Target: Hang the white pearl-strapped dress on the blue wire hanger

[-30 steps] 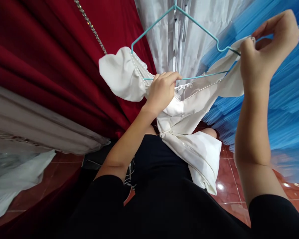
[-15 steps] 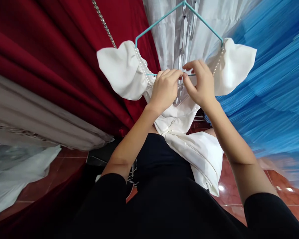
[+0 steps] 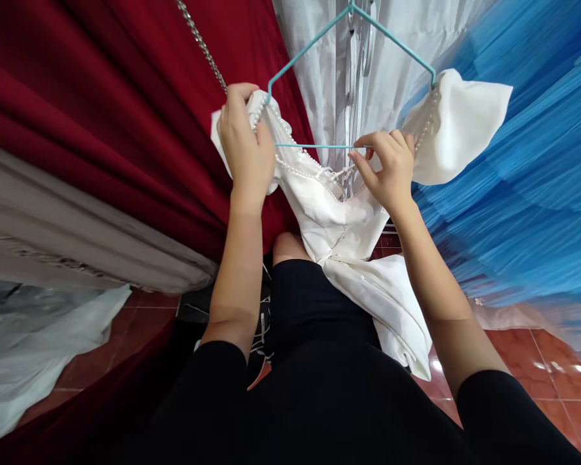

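the left hand grips the pearl-edged shoulder of the white dress beside one corner of the blue hanger, while the right hand pinches the hanger's bottom bar between thumb and fingers. the dress hangs from both corners of the hanger, its lower part draped over the person's lap, with a red cloth on the left, a white curtain behind and blue fabric on the right
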Available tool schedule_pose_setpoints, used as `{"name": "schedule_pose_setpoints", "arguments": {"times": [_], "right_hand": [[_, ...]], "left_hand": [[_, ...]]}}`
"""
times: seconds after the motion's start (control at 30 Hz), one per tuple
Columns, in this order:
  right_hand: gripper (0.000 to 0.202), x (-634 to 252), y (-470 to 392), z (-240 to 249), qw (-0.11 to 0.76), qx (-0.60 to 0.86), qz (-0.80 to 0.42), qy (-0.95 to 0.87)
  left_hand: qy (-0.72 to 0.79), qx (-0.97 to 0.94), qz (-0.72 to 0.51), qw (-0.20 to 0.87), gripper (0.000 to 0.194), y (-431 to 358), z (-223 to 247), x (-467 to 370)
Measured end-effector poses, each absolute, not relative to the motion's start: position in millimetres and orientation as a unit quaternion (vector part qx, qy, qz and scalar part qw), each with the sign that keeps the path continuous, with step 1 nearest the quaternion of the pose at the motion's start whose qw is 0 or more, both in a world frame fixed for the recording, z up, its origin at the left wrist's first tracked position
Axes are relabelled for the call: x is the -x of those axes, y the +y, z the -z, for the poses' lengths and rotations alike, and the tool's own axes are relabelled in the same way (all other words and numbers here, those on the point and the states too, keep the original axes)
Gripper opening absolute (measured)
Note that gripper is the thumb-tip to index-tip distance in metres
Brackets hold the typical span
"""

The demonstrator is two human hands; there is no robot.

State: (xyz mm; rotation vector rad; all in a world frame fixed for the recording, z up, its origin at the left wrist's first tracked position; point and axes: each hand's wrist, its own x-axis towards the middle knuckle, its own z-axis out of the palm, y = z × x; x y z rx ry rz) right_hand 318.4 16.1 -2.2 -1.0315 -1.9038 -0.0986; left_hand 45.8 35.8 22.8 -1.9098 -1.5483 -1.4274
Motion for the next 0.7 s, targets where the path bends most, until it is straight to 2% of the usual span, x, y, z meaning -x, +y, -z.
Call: {"name": "schedule_pose_setpoints", "arguments": {"times": [0.07, 0.1, 0.2, 0.33, 0.4, 0.53, 0.63, 0.7], "right_hand": [[0.035, -324, 22, 1, 0.471, 0.429, 0.042, -0.770], [0.035, -327, 24, 0, 0.471, 0.430, 0.043, -0.769], [0.031, -331, 27, -4, 0.468, 0.430, 0.054, -0.770], [0.026, -326, 24, -5, 0.478, 0.426, 0.065, -0.766], [0.027, -321, 23, -4, 0.487, 0.417, 0.052, -0.765], [0.031, -313, 25, 0, 0.502, 0.416, 0.038, -0.757], [0.031, -310, 25, 1, 0.498, 0.426, 0.051, -0.753], [0.029, -310, 20, -1, 0.499, 0.424, 0.057, -0.754]], "left_hand": [[-0.519, 0.677, 0.507, 0.126, 0.010, 51, -23, -25], [-0.508, 0.667, 0.530, 0.127, 0.007, 56, -24, -16], [-0.486, 0.619, 0.607, 0.114, 0.026, 63, -25, 7], [-0.540, 0.531, 0.652, 0.042, 0.039, 61, -1, 14], [-0.554, 0.533, 0.640, 0.006, 0.039, 51, 19, 2], [-0.490, 0.672, 0.552, -0.064, 0.020, 10, 42, -48], [-0.391, 0.789, 0.473, -0.017, 0.017, -21, 25, -86], [-0.395, 0.793, 0.463, 0.035, 0.016, -30, 5, -104]]}}
